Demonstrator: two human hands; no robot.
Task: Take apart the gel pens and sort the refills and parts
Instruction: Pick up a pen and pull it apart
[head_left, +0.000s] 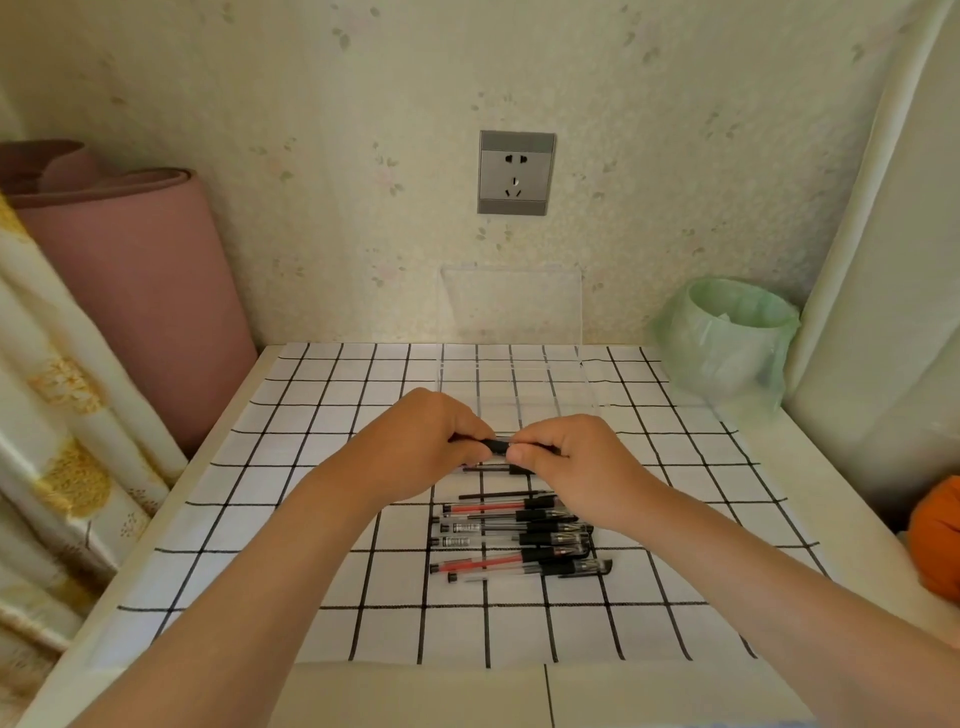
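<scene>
Gel pens: six piled, one held

Open worktop lies left, right and near of the pen pile. Beyond it a clear box stands against the wall. A bagged bin blocks the far right, a pink roll the far left.

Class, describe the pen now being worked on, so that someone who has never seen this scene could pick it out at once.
Find the checked cloth, then the pile of pens lying near its middle. Just beyond the pile, the left hand and right hand meet and pinch one dark pen between them. It alone is held; the others lie on the cloth.
</scene>
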